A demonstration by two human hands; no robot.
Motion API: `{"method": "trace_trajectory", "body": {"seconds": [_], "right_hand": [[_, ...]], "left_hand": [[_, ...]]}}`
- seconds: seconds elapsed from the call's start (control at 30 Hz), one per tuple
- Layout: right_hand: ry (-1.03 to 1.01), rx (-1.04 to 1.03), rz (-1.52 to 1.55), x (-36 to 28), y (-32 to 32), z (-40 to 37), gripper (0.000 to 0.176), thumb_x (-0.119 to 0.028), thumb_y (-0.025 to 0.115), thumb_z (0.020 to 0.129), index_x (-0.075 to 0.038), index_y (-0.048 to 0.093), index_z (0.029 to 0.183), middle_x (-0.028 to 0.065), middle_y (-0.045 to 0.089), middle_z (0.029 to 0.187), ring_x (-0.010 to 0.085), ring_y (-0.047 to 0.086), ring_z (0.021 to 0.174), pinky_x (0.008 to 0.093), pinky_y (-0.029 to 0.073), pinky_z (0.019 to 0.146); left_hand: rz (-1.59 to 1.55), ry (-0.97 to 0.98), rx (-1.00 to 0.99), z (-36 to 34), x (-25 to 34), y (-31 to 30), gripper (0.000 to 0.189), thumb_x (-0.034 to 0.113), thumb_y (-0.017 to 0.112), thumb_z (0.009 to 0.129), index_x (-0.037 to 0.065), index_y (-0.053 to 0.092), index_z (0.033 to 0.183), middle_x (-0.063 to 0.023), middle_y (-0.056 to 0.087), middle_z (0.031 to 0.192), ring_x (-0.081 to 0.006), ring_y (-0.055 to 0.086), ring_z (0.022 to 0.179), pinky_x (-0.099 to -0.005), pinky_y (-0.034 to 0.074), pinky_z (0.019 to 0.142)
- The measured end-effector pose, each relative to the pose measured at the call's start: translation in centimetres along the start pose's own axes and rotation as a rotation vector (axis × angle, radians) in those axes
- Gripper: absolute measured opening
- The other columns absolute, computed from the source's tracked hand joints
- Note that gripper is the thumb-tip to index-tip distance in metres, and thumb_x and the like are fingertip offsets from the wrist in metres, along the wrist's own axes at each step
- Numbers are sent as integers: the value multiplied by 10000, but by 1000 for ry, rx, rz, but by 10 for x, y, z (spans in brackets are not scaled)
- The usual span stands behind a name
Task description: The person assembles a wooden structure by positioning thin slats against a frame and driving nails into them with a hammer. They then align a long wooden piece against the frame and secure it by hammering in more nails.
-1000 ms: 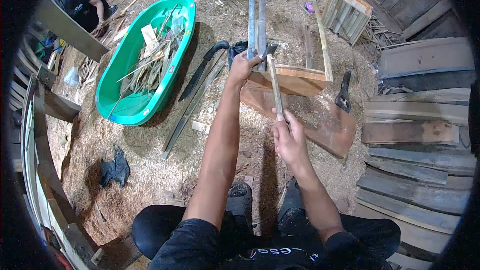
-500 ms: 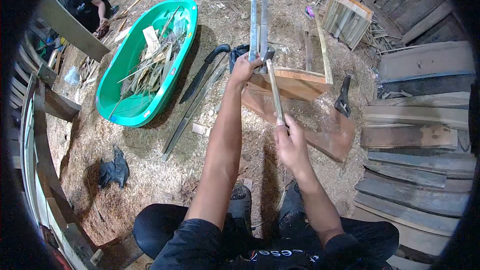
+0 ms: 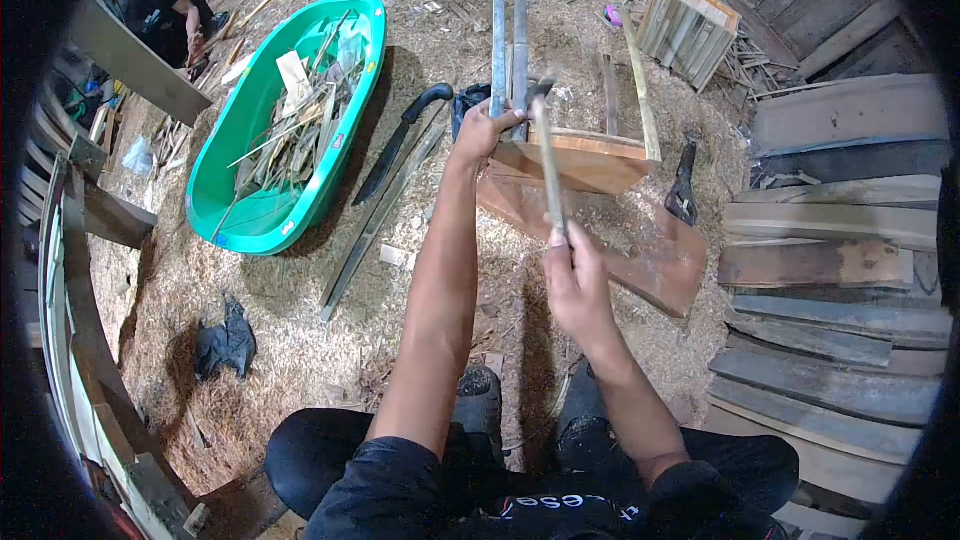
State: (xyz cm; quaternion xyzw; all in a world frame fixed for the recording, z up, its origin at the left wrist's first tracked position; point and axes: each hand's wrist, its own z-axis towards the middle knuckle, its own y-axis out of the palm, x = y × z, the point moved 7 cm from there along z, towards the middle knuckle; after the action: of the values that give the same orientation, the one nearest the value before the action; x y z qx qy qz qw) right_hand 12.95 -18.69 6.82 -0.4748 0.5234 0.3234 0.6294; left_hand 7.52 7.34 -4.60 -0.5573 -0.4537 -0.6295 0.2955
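two slats [image 3: 498, 30] clasped by the left hand [image 3: 485, 130]; right hand [image 3: 575, 275] grips a hammer [image 3: 548, 165], head beside them.

**One head-worn camera, tilted steeply down**

The only view rides on the person's head and faces forward and down, over their own boots [image 3: 480, 390] at the bottom edge. Its wide lens bends straight lines and leaves dark, rounded corners. The left hand [image 3: 483, 130] and right hand [image 3: 572, 270] sit near the centre at arm's length. The sawdust floor [image 3: 300, 340] fills most of the frame, reaching a green tub [image 3: 250, 215], stacked planks [image 3: 830, 270] and another person [image 3: 165, 5] far off at top left.
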Motion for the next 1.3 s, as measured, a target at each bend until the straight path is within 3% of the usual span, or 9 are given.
{"method": "trace_trajectory", "body": {"seconds": [0.23, 0.33, 0.37, 0.47, 0.57, 0.7, 0.8, 0.93, 1.3], "right_hand": [[-14, 2, 54, -7, -4, 2, 243, -199, 454, 999, 31, 529, 987, 72, 480, 680, 145, 472, 609, 322, 391, 558], [-78, -86, -244, 8, -2, 13, 253, -211, 456, 999, 31, 529, 1004, 108, 502, 694, 189, 501, 625, 353, 408, 587], [0, -51, -114, 4, -4, 7, 256, -207, 461, 990, 39, 534, 1004, 158, 536, 733, 255, 538, 668, 402, 427, 645], [45, -16, -53, -19, -6, 0, 257, -202, 456, 985, 41, 538, 1000, 176, 556, 762, 285, 565, 703, 422, 434, 674], [6, -64, -210, 11, -3, 10, 246, -196, 450, 982, 33, 529, 1020, 164, 550, 753, 265, 566, 682, 395, 436, 639], [60, -35, -113, -5, -9, 7, 253, -196, 447, 980, 30, 529, 1060, 181, 557, 781, 293, 578, 729, 401, 450, 691], [-52, -50, -246, 6, -3, 11, 264, -195, 446, 980, 34, 529, 1083, 203, 559, 815, 305, 586, 768, 398, 454, 713], [-7, -44, -114, -1, -5, 7, 267, -192, 444, 982, 38, 529, 1089, 210, 567, 840, 319, 593, 787, 406, 453, 717], [-9, -34, -156, 15, -1, 8, 248, -205, 443, 993, 25, 530, 1030, 112, 497, 700, 183, 515, 651, 356, 422, 609]], "left_hand": [[-19, -58, 0, -10, 6, 5, 148, 55, 688, 816, 17, 652, 953, -43, 687, 873, -119, 604, 751, -275, 477, 740], [-17, 36, -24, 10, -8, -1, 155, 72, 700, 818, 18, 658, 957, -46, 688, 838, -118, 607, 752, -267, 478, 732], [-23, 33, -26, 9, -6, 0, 154, 74, 701, 817, 19, 659, 955, -43, 685, 833, -116, 606, 750, -265, 478, 727], [-22, -26, 0, -9, 4, 6, 155, 82, 702, 818, 18, 658, 952, -33, 672, 825, -114, 610, 751, -260, 480, 715], [-71, 11, -21, -1, 1, 4, 150, 86, 699, 825, 16, 653, 950, -50, 693, 835, -114, 620, 763, -261, 483, 719], [-73, -30, 14, -14, 19, 9, 168, 50, 695, 797, 20, 648, 956, -25, 664, 826, -116, 611, 752, -263, 483, 730], [-67, 0, -48, 6, -4, 2, 189, 60, 710, 797, 12, 637, 966, -30, 675, 856, -119, 619, 773, -261, 483, 740], [-101, -53, 35, -2, -1, 4, 162, 46, 694, 784, 28, 645, 937, -10, 649, 803, -113, 604, 738, -255, 478, 718], [-39, -22, -2, -3, 0, 5, 121, 63, 679, 811, 17, 641, 917, -38, 686, 856, -114, 615, 762, -256, 478, 731]]}}
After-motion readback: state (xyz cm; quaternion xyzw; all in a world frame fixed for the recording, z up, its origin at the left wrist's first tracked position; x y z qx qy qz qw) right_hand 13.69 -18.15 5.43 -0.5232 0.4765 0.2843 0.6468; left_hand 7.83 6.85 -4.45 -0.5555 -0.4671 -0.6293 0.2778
